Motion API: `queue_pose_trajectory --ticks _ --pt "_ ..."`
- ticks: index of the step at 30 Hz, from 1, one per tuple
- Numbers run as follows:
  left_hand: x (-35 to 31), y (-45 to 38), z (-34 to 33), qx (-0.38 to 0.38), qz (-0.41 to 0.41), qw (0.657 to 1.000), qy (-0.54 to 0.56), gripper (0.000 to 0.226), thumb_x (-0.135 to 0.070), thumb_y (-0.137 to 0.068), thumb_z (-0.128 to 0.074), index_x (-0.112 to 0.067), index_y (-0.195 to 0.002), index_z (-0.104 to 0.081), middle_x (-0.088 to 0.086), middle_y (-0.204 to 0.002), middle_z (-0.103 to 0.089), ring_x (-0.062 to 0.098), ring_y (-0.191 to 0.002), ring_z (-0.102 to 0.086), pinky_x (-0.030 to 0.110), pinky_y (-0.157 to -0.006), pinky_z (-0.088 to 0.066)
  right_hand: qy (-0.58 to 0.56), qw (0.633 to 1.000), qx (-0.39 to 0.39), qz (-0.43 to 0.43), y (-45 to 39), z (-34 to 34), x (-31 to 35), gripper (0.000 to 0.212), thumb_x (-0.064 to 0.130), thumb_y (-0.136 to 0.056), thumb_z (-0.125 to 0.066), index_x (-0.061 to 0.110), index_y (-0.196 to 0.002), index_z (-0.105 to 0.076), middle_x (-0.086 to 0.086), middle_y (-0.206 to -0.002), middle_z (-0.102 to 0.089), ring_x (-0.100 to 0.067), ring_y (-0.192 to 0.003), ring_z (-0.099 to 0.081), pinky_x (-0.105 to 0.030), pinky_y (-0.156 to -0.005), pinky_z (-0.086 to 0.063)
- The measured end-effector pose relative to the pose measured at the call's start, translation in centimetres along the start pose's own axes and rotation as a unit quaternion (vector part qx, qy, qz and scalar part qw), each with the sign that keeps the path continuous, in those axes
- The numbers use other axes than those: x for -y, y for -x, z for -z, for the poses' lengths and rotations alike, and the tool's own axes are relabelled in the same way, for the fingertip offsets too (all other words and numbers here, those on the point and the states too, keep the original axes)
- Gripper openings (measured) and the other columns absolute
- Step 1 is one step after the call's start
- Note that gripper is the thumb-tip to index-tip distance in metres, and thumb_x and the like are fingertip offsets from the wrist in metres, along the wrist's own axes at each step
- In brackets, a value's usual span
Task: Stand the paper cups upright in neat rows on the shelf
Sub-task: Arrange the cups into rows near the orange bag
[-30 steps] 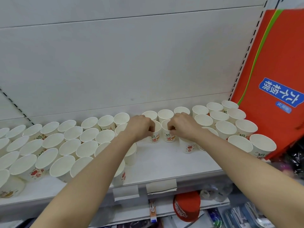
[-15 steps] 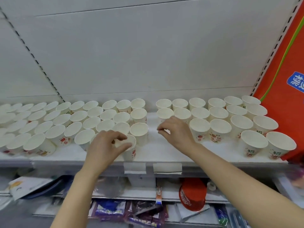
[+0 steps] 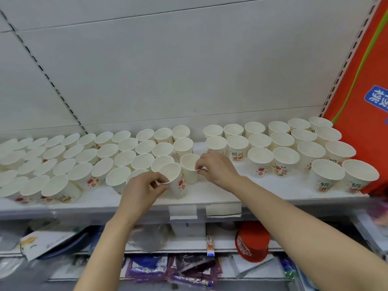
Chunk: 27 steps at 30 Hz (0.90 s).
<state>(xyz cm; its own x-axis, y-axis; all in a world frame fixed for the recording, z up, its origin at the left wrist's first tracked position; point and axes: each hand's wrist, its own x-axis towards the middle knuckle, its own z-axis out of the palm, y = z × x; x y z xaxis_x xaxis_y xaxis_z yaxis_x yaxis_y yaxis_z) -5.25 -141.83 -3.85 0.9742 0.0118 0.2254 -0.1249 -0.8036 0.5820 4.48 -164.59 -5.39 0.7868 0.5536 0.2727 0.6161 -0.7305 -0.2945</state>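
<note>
- Where the white shelf (image 3: 210, 199) runs before you, open-mouthed paper cups (image 3: 260, 159) stand upright in rows, their insides bare and white, red print on their sides.
- Your left hand (image 3: 142, 189) pinches the near rim of a front cup (image 3: 175, 181).
- Your right hand (image 3: 217, 168) pinches the rim of the neighbouring cup (image 3: 190, 168).

White paper cups (image 3: 260, 161) bear red, green and orange prints; the shelf (image 3: 210, 194) is white, the carton (image 3: 365, 85) orange-red.
</note>
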Motion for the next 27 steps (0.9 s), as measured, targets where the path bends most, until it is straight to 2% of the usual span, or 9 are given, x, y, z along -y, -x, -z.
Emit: queue_pose_trajectory --ticks 2,5,9,12,14,17,19,23,27 --pt "-0.2 0.0 0.0 -0.003 -0.003 0.999 0.038 0.020 -0.021 -0.081 -0.077 -0.037 -0.074 -0.067 -0.020 -0.076 -0.066 0.007 -0.072 -0.057 0.027 -0.070 -0.048 -0.011 0.999 -0.017 -0.024 0.9 0.6 -0.1 0.008 0.023 -0.086 -0.064 0.020 -0.090 -0.070 0.006 -0.086 -0.065 -0.018 -0.090 -0.047 -0.032 -0.065 -0.038" --pt "-0.9 -0.2 -0.5 -0.001 -0.024 0.997 0.072 0.021 -0.022 -0.082 -0.076 -0.040 -0.076 -0.067 -0.025 -0.083 -0.065 0.007 -0.075 -0.056 0.015 -0.068 -0.043 -0.035 0.993 -0.094 -0.068 3.3 1.8 -0.4 0.006 0.026 -0.080 -0.070 0.022 -0.085 -0.071 0.005 -0.077 -0.064 -0.018 -0.085 -0.047 -0.033 -0.065 -0.039" --pt "-2.7 -1.2 -2.9 0.022 -0.076 0.994 0.075 0.015 -0.026 -0.082 -0.076 -0.039 -0.079 -0.069 -0.021 -0.081 -0.066 0.008 -0.071 -0.057 0.028 -0.070 -0.048 0.060 0.981 -0.164 -0.080 6.8 2.6 -1.1 0.011 0.025 -0.071 -0.079 0.018 -0.074 -0.072 0.003 -0.065 -0.064 -0.025 -0.073 -0.050 -0.033 -0.063 -0.041" --pt "-5.0 -1.9 -5.4 0.035 -0.112 0.992 0.045 0.004 -0.030 -0.084 -0.073 -0.034 -0.084 -0.073 -0.018 -0.079 -0.067 0.005 -0.071 -0.057 0.031 -0.068 -0.049 0.095 0.977 -0.164 -0.097 8.3 2.2 -1.3 0.014 0.022 -0.066 -0.082 0.016 -0.071 -0.071 0.002 -0.064 -0.062 -0.027 -0.072 -0.052 -0.033 -0.064 -0.039" --pt "-6.1 -2.4 -6.9 0.044 -0.126 0.991 0.005 0.004 -0.033 -0.086 -0.070 -0.033 -0.088 -0.073 -0.015 -0.081 -0.068 0.006 -0.073 -0.057 0.032 -0.067 -0.049 0.098 0.978 -0.146 -0.116 8.7 1.9 -1.4 0.016 0.022 -0.065 -0.083 0.015 -0.074 -0.071 0.000 -0.067 -0.064 -0.028 -0.075 -0.053 -0.033 -0.064 -0.038" --pt "-6.6 -3.2 -8.5 0.072 -0.133 0.988 -0.034 0.009 -0.034 -0.085 -0.070 -0.034 -0.094 -0.072 -0.015 -0.088 -0.069 0.008 -0.078 -0.059 0.032 -0.068 -0.049 0.054 0.984 -0.103 -0.138 9.4 2.3 -1.8 0.027 0.026 -0.073 -0.078 0.015 -0.097 -0.071 0.000 -0.089 -0.067 -0.024 -0.091 -0.049 -0.032 -0.072 -0.037" --pt "-6.4 -3.4 -8.5 0.092 -0.135 0.986 -0.024 0.021 -0.032 -0.079 -0.076 -0.036 -0.100 -0.070 -0.017 -0.096 -0.065 0.005 -0.075 -0.058 0.031 -0.070 -0.050 0.035 0.986 -0.092 -0.132 10.4 3.0 -2.5 0.034 0.023 -0.073 -0.077 0.015 -0.105 -0.070 0.001 -0.096 -0.067 -0.024 -0.095 -0.048 -0.034 -0.077 -0.041" --pt "-5.5 -3.7 -7.3 0.122 -0.145 0.982 -0.026 0.039 -0.023 -0.072 -0.082 -0.037 -0.105 -0.066 -0.021 -0.109 -0.053 0.001 -0.072 -0.056 0.026 -0.069 -0.048 0.049 0.988 -0.087 -0.120 12.1 4.6 -4.6 0.032 0.018 -0.071 -0.078 0.017 -0.102 -0.071 0.003 -0.094 -0.069 -0.025 -0.092 -0.049 -0.037 -0.077 -0.042" --pt "-5.7 -4.3 -6.8 0.116 -0.129 0.982 -0.080 0.019 -0.021 -0.079 -0.076 -0.033 -0.091 -0.068 -0.017 -0.104 -0.058 0.003 -0.069 -0.055 0.024 -0.061 -0.042 0.062 0.991 -0.065 -0.095 11.5 5.5 -4.6 0.015 0.016 -0.079 -0.071 0.017 -0.094 -0.073 0.005 -0.087 -0.068 -0.023 -0.091 -0.048 -0.035 -0.072 -0.039"
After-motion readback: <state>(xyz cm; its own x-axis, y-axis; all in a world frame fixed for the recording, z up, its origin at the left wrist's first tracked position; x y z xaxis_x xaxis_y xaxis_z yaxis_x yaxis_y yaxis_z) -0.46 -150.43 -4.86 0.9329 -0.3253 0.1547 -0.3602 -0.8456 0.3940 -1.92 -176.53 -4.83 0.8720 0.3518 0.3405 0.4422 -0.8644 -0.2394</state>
